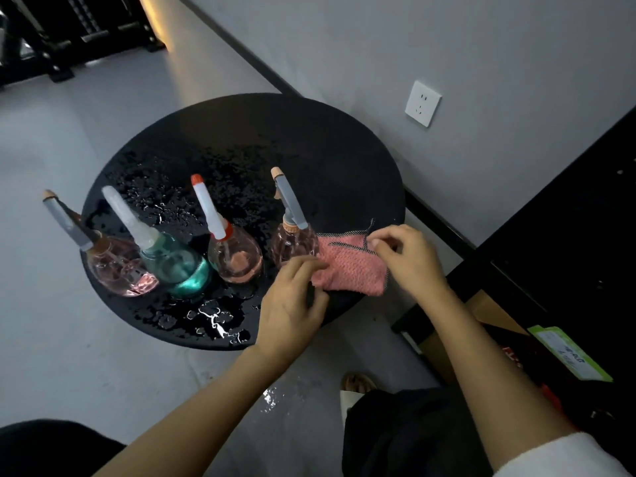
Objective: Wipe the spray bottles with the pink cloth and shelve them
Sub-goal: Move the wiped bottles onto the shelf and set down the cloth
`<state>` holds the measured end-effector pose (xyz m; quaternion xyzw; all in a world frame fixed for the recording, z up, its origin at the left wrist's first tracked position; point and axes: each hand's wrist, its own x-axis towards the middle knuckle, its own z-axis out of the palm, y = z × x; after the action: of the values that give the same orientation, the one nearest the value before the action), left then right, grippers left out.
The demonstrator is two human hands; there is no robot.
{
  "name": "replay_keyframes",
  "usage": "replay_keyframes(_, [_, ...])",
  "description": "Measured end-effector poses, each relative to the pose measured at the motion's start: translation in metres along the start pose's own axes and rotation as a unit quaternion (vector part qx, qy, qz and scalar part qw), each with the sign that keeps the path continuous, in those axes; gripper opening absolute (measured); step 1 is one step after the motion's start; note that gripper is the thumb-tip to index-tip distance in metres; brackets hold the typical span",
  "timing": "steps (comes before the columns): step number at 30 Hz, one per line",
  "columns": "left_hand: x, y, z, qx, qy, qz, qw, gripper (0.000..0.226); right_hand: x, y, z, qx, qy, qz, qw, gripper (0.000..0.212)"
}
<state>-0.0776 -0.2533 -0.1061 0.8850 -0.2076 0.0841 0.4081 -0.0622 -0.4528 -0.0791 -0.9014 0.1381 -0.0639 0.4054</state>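
Several spray bottles stand in a row on the round black table [337,156]. From the left: a pink bottle with a grey sprayer [120,266], a teal bottle with a white sprayer [179,263], a pink bottle with a red-tipped white sprayer [237,256] and a small pink bottle with a grey sprayer [292,242]. The pink cloth [351,266] lies folded on the table just right of that last bottle. My left hand [292,304] pinches the cloth's left edge. My right hand [409,256] pinches its upper right corner.
Water puddles and droplets [213,318] cover the table's left and front. A grey wall with a white socket [422,103] runs behind. A dark shelf unit [568,256] stands at the right with a cardboard box [488,315] below it. My foot [354,390] is under the table's edge.
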Motion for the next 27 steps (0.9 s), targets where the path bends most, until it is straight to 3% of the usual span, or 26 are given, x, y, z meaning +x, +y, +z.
replay_keyframes(3, [0.013,0.007,-0.023,-0.089,0.104,-0.052,0.989,0.028,-0.013,-0.023,-0.011,0.111,0.014,0.018,0.994,0.015])
replay_keyframes(5, [0.021,0.002,-0.027,-0.112,0.126,-0.081,0.982,0.034,-0.022,-0.035,-0.013,0.154,0.017,0.020,0.988,0.016])
replay_keyframes(12, [0.049,-0.020,-0.012,-0.115,0.069,-0.175,0.975,0.051,-0.039,-0.042,0.005,0.177,-0.071,0.021,0.981,0.014])
replay_keyframes(20, [0.071,-0.027,-0.005,-0.107,0.061,-0.168,0.978,0.020,-0.036,-0.049,0.010,0.236,-0.122,0.018,0.964,0.019])
replay_keyframes(27, [0.058,-0.015,-0.020,-0.165,0.035,-0.160,0.973,0.014,-0.045,-0.038,0.000,0.238,-0.126,0.032,0.962,0.022])
